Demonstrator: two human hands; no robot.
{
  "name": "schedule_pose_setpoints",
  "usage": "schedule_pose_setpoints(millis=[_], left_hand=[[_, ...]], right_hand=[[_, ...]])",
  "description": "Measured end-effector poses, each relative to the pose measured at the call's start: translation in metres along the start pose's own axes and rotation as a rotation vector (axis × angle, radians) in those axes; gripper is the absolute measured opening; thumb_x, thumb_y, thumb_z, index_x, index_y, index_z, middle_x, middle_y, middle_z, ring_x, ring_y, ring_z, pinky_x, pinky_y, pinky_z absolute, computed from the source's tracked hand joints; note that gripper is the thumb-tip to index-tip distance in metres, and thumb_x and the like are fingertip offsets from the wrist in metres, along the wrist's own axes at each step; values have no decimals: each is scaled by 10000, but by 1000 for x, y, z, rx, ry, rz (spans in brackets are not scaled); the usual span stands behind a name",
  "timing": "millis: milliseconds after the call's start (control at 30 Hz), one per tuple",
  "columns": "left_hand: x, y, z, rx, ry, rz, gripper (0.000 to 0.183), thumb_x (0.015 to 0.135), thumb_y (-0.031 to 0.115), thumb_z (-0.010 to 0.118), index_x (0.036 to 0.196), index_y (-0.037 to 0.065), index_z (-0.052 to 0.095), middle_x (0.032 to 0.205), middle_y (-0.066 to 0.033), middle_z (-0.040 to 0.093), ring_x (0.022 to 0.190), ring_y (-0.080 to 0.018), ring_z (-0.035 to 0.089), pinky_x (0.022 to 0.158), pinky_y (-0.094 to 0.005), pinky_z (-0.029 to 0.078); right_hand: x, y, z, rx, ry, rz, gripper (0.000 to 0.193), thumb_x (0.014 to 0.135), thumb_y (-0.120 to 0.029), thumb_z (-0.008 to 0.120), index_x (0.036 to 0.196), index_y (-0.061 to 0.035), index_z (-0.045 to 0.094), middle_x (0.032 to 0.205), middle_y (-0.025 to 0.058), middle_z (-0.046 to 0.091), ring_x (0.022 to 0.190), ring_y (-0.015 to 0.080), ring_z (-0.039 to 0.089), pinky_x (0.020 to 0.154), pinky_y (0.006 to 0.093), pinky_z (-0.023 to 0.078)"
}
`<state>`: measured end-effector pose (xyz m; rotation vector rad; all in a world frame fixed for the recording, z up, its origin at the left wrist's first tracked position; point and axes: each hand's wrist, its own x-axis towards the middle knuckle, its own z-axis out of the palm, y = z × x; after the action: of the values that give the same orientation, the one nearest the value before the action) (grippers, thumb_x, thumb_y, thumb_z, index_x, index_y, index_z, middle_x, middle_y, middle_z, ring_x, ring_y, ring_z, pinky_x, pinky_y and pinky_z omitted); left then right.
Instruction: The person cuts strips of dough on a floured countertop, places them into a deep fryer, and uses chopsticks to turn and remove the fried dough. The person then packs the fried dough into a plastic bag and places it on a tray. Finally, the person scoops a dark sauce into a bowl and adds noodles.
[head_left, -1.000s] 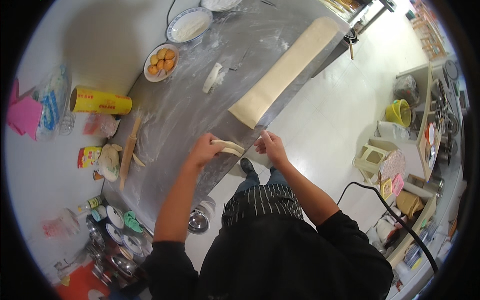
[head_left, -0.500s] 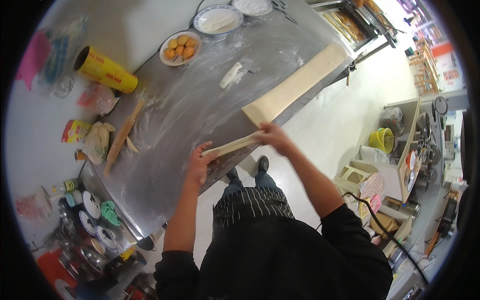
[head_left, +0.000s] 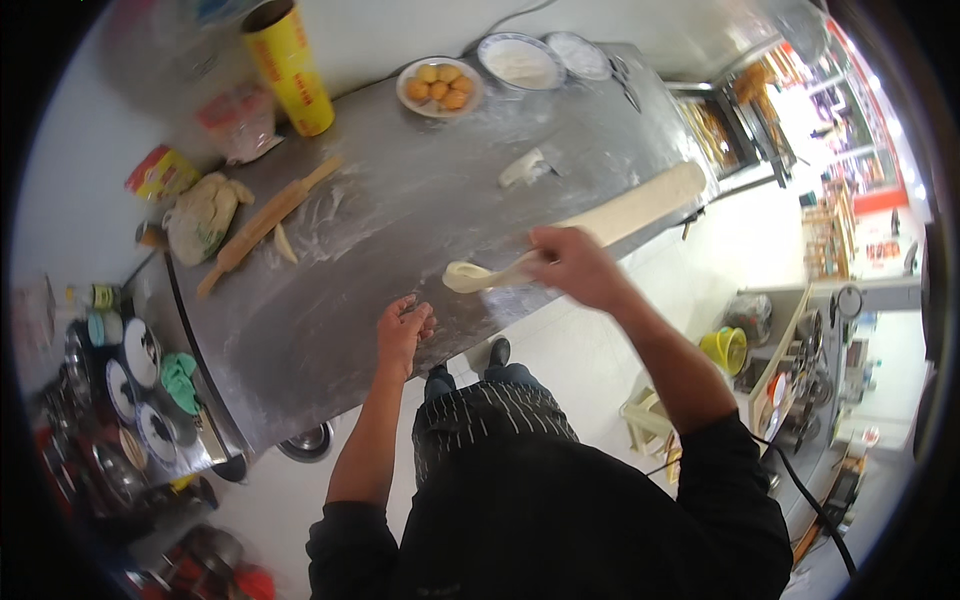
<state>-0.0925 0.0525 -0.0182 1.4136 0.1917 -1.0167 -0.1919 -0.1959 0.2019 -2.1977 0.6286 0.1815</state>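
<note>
My right hand (head_left: 582,268) grips one end of a strip of dough (head_left: 480,281), held over the near edge of the steel table. The strip's other end is folded into a loop and points left. Beyond that hand a long, flat slab of dough (head_left: 648,203) runs along the table's right part, its near end partly hidden by the hand. My left hand (head_left: 404,328) is by the near edge, apart from the strip. Its fingers are loosely curled and separated, with nothing seen in them. A white-handled scraper (head_left: 522,168) lies on the floured steel table (head_left: 390,220).
At the left lie a rolling pin (head_left: 270,225), a small dough scrap (head_left: 285,244) and bagged dough (head_left: 205,220). A yellow roll (head_left: 290,75) stands behind. Along the back are a plate of round golden pieces (head_left: 440,112), flour bowls (head_left: 521,64) and scissors (head_left: 626,84).
My left hand has let go of the dough strip. My right hand has lifted toward the right with it, and the freed end has curled into a loop. The view has shifted.
</note>
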Motion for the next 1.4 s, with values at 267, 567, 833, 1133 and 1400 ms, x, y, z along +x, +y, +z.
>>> schedule_pose_setpoints(millis=[267, 567, 833, 1133, 1400], left_hand=[[1, -4, -16, -51, -60, 38, 432, 975, 240, 678, 1288, -29, 552, 1026, -107, 712, 847, -156, 682, 716, -291, 566], [24, -2, -20, -69, -69, 98, 415, 987, 237, 656, 1285, -36, 558, 952, -82, 695, 788, -131, 651, 678, -270, 541], [89, 35, 12, 275, -60, 362, 433, 974, 248, 656, 1275, -56, 586, 933, -69, 671, 779, -124, 626, 690, -277, 526], [126, 46, 49, 1038, 1, 582, 243, 854, 194, 717, 1007, 6, 704, 949, -172, 660, 890, -344, 644, 800, -433, 511], [89, 35, 61, 903, -49, 479, 176, 848, 149, 734, 919, 16, 642, 850, -71, 671, 774, -192, 623, 734, -350, 511]], right_hand=[[19, -48, 33, -61, -40, -136, 297, 849, -188, 719, 752, 3, 513, 612, 53, 480, 629, 104, 426, 586, 337, 406], [30, -61, 38, -14, 87, -230, 323, 853, -199, 765, 847, 4, 514, 674, 104, 589, 629, 171, 529, 624, 351, 463], [-15, 130, 81, -64, 286, 380, 256, 873, -209, 729, 831, 23, 628, 667, 120, 599, 587, 163, 526, 588, 331, 464], [-21, 246, 103, 236, 427, 371, 183, 925, -165, 644, 960, 13, 673, 721, 80, 675, 658, 161, 641, 655, 340, 538], [-19, 255, 115, 190, 601, 96, 52, 830, -72, 568, 794, -56, 602, 850, 191, 631, 837, 415, 606, 740, 466, 504]])
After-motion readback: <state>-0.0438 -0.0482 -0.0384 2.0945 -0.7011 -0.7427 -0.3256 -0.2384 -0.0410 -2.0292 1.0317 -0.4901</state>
